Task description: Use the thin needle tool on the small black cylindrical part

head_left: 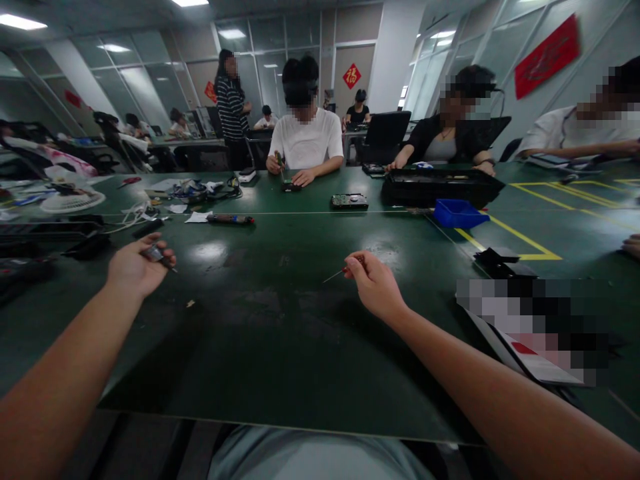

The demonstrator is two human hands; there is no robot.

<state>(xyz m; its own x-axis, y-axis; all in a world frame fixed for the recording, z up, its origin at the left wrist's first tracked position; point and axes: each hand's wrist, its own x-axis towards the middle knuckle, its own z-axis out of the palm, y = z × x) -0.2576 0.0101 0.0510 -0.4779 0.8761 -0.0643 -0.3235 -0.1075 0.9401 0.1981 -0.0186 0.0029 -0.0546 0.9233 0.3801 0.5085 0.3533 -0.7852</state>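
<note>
My left hand (134,268), palm turned up, curls its fingers round a grey cylindrical tool (156,253) with a narrow dark tip; its exact kind is hard to make out. In my right hand (373,283) is a thin screwdriver (334,275), its metal shaft pointing left and down over the green table (270,360). Most of its reddish handle is hidden by my fingers. The two hands are well apart, both above the tabletop. Beyond them lie a dark cylindrical tool (231,219) with a red end and a hard drive (349,200).
A black tray-like casing (440,188) and a blue bin (459,213) stand at the back right. Papers (530,340) lie by my right forearm. Cables and parts (200,190) clutter the left. Across the table, a person in white (306,140) works on a small dark object.
</note>
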